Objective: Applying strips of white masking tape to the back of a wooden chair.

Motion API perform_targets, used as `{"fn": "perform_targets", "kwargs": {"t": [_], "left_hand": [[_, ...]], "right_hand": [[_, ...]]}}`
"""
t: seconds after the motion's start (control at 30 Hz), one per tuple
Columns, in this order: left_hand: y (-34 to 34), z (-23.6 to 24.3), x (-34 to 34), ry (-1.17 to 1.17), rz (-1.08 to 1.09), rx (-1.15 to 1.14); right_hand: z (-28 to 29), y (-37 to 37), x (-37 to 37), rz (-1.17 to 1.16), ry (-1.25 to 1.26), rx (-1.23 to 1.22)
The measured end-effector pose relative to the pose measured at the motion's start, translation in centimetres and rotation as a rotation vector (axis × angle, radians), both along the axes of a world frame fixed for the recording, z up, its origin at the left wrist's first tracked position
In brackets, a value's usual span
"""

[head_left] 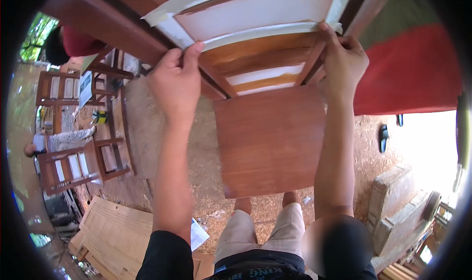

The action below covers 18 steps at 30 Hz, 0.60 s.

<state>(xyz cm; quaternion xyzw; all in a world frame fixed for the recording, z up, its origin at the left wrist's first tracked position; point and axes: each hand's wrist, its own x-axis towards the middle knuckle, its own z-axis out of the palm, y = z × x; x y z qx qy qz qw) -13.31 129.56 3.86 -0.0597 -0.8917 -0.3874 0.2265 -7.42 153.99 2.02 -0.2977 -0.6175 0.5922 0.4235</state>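
Note:
A brown wooden chair stands before me, its seat (270,142) below my hands and its slatted backrest (265,54) beyond. Pale masking tape frames a white panel (255,14) in the backrest. Along that panel's lower edge runs a strip of masking tape (260,34). My left hand (177,78) is closed at the strip's left end, thumb uppermost and the other fingers curled out of sight. At its right end my right hand (344,59) pinches the tape, index finger extended along it. Lower down, another slat (265,75) shows white and orange-brown patches.
Red cloth (413,73) hangs at the right, with dark sandals (383,137) on the ground below. Stone-like blocks (393,201) lie at the lower right. More wooden chairs (73,167) and a person in red (81,42) are at the left. Carved wooden panels (115,231) lie lower left.

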Motion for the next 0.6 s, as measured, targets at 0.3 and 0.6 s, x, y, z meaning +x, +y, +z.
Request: {"fn": "perform_targets", "kwargs": {"t": [0.3,0.6], "left_hand": [[-1.2,0.6,-0.4,-0.032,-0.099,-0.111],[-1.3,2.0,-0.5,0.016,-0.090,-0.108]], "right_hand": [[-1.0,-1.5,1.2,0.084,-0.054,-0.193],[-10.0,-10.5,13.2,0.428,-0.410,-0.301]]}}
